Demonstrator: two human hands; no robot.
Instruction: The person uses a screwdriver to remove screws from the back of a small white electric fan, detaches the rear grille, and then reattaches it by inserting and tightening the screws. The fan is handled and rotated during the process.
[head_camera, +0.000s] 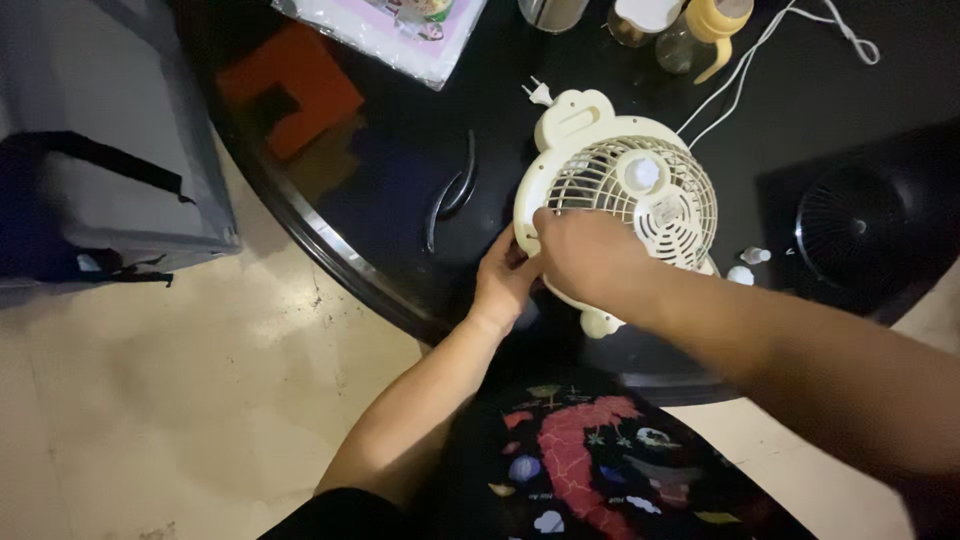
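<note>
A small cream table fan (640, 180) lies face up on the dark glass table (400, 200), its round grille towards me. My left hand (503, 280) grips the fan's lower left rim from the table edge. My right hand (580, 255) reaches across and rests on the lower left of the grille, fingers closed over its edge. The fan's white cord (745, 70) runs off to the upper right, and a white plug (538, 94) lies by the fan's top.
A black round fan part (855, 235) lies on the right. Two small white pieces (750, 262) sit beside the cream fan. Bottles (700, 30) and a plastic-wrapped packet (400, 30) stand at the far edge. A grey bag (100, 150) rests on the tiled floor, left.
</note>
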